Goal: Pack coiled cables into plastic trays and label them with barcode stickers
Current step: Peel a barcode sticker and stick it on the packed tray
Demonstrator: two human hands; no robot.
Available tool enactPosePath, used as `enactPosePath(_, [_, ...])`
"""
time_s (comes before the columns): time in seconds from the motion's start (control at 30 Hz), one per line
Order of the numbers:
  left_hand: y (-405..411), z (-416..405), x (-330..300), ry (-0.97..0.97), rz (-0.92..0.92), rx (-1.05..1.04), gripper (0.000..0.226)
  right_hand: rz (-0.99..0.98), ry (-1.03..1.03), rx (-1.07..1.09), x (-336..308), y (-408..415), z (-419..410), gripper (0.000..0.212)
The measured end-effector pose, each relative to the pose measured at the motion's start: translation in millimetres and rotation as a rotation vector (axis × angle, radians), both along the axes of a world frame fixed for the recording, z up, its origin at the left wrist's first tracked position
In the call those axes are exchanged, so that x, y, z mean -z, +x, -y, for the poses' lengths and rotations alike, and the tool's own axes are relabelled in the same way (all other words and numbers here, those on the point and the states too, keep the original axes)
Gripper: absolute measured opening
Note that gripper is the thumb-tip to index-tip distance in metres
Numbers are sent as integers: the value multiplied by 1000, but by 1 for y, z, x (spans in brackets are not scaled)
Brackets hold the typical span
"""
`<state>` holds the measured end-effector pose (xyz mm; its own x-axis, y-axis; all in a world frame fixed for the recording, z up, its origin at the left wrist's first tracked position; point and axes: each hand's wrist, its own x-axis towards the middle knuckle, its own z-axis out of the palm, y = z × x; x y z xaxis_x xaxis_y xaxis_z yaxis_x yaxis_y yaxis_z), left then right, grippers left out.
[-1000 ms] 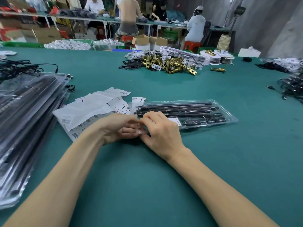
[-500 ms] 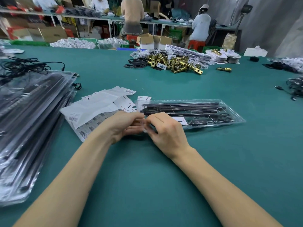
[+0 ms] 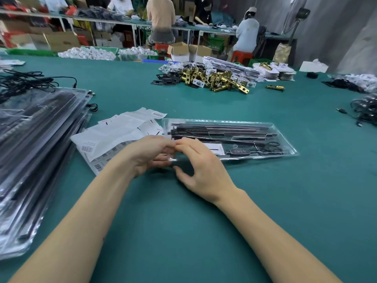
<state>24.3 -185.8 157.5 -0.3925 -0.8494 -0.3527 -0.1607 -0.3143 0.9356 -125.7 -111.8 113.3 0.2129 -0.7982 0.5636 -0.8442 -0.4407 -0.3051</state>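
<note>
My left hand (image 3: 151, 154) and my right hand (image 3: 201, 166) meet just above the green table, at the near-left corner of a clear plastic tray (image 3: 285, 149). The tray holds black coiled cables and rods, plus a white label inside. My left fingers are curled and pinch a small white barcode sticker (image 3: 173, 159), which is blurred. The fingertips of my right hand touch my left fingertips, and its thumb is spread apart below them. Sheets of barcode stickers (image 3: 114, 135) lie just left of the tray, partly hidden by my left hand.
A tall stack of packed clear trays (image 3: 34, 152) fills the left side. Loose black cables (image 3: 22, 82) lie at far left and at the right edge (image 3: 365, 113). A pile of brass latch parts (image 3: 216, 80) sits farther back. People work at benches behind.
My hands stayed together by the tray's corner. My right thumb has come away from its fingers, and a small white sticker now shows at my left fingertips.
</note>
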Motion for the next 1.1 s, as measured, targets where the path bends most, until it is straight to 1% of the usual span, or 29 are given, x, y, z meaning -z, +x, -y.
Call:
enactPosePath(0.03, [2, 2, 0, -1, 8, -12, 6, -2, 17, -16, -3, -4, -2, 44])
enactPosePath(0.1, [6, 3, 1, 12, 11, -57, 6, -39, -10, 35, -11, -17, -3, 49])
enactPosePath(0.13, [8, 4, 1, 9, 13, -79, 6, -81, -24, 95, -15, -26, -2, 52])
enactPosePath(0.2, [13, 6, 2, -14, 22, -111, 7, -162, 16, 241, -20, -50, -5, 55])
enactPosePath(0.27, [18, 9, 1, -39, 30, -139, 10, -198, 104, 376, -19, -75, -11, 46])
enactPosePath(0.33, [20, 12, 1, -48, 40, -137, 9, -175, 140, 441, -14, -92, -16, 32])
enactPosePath(0.4, [22, 12, 0, -38, 41, -121, 6, -122, 130, 448, -12, -95, -14, 26])
enactPosePath(0.5, [24, 13, 0, -19, 13, -128, 3, -75, 64, 439, -11, -94, -9, 26])
enactPosePath(0.6, [25, 14, 1, -12, 11, -132, 2, -96, 18, 424, -8, -93, -7, 29])
enactPosePath(0.77, [24, 16, 3, -27, 44, -159, 4, -139, -115, 397, -5, -89, -5, 25])
enactPosePath(0.87, [22, 17, 4, -23, 54, -154, 4, -134, -134, 392, -3, -90, -5, 22])
enactPosePath(1.0, [22, 16, 6, -7, 22, -193, 3, -127, -127, 368, -2, -88, -5, 21])
enactPosePath(1.1, [23, 17, 7, 0, -13, -197, 8, -127, -121, 352, -1, -87, -5, 20])
